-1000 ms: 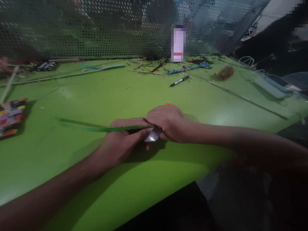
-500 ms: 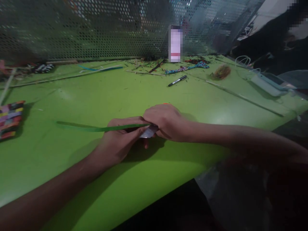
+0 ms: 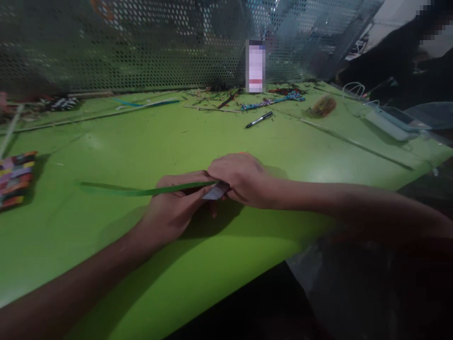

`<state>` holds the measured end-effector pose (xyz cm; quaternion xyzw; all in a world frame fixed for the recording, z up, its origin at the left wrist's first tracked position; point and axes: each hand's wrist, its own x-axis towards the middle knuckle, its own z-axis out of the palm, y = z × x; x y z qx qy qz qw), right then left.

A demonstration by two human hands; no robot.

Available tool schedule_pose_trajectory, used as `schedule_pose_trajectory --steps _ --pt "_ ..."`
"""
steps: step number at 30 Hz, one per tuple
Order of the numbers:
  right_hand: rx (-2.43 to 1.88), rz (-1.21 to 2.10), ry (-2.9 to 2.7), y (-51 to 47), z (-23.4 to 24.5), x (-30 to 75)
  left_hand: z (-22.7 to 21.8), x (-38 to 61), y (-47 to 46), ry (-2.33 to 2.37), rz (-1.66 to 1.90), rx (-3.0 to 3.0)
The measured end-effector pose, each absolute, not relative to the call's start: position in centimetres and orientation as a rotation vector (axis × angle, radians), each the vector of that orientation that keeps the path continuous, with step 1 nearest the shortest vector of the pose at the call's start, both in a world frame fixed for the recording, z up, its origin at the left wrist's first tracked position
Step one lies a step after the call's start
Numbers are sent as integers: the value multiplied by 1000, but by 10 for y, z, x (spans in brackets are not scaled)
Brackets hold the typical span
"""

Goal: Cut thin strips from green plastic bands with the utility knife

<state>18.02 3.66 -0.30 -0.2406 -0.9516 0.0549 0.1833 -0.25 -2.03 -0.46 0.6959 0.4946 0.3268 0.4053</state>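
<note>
Close together over the green table (image 3: pixel 134 146), my two hands meet. My left hand (image 3: pixel 177 200) is closed on a long thin green strip (image 3: pixel 123 192), whose loose end sticks out to the left. My right hand (image 3: pixel 242 179) is closed in a fist at the strip's other end, on a flat silvery piece (image 3: pixel 215 191) that looks like a blade. This piece lies between the left thumb and the right fingers. The right fingertips and the strip's right end are hidden.
A colourful woven piece (image 3: pixel 16 179) lies at far left. Toward the back are a pen (image 3: pixel 259 120), a blue braided cord (image 3: pixel 272 100), scraps and a phone (image 3: pixel 255 66). A long thin stick (image 3: pixel 357 144) and a plastic box (image 3: pixel 389 123) lie right. Someone in dark clothing (image 3: pixel 385 61) is beyond.
The silvery piece has tilted slightly and looks less bright. My hands and the strip keep nearly the same place, and the whole view has shifted a little.
</note>
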Motion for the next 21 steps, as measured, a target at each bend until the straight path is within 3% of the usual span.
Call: schedule_pose_trajectory --steps 21 --pt "-848 100 -2724 30 5 174 -8 -6 -20 1310 834 1819"
